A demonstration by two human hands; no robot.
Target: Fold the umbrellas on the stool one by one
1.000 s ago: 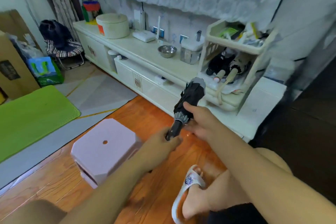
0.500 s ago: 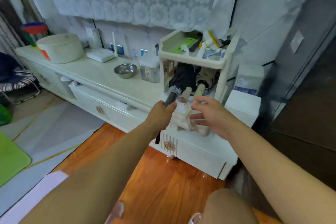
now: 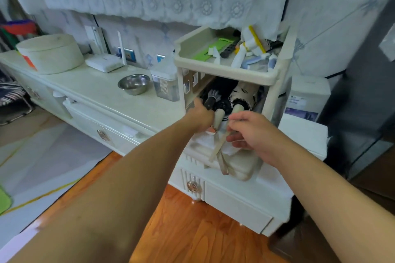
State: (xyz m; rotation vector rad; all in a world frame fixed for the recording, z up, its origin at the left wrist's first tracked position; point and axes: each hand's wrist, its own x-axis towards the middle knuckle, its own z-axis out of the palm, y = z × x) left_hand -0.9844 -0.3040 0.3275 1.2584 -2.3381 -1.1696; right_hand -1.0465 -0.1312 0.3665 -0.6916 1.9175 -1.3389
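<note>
- Your right hand point(image 3: 254, 132), fingers loosely curled, touches the beige umbrella's handle point(image 3: 236, 111); whether it grips, you cannot tell.
- Your left hand point(image 3: 202, 114) grips the black umbrella point(image 3: 211, 100), already inside the rack point(image 3: 226, 72). Push it fully in, parallel to the other 2.
- No writing is legible.

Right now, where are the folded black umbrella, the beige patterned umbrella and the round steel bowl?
Folded black umbrella point(image 3: 210, 100): head view, on its dark handle above the left hand.
Beige patterned umbrella point(image 3: 243, 92): head view, on its bundled canopy under the shelf.
Round steel bowl point(image 3: 134, 84): head view, on its inner wall.
</note>
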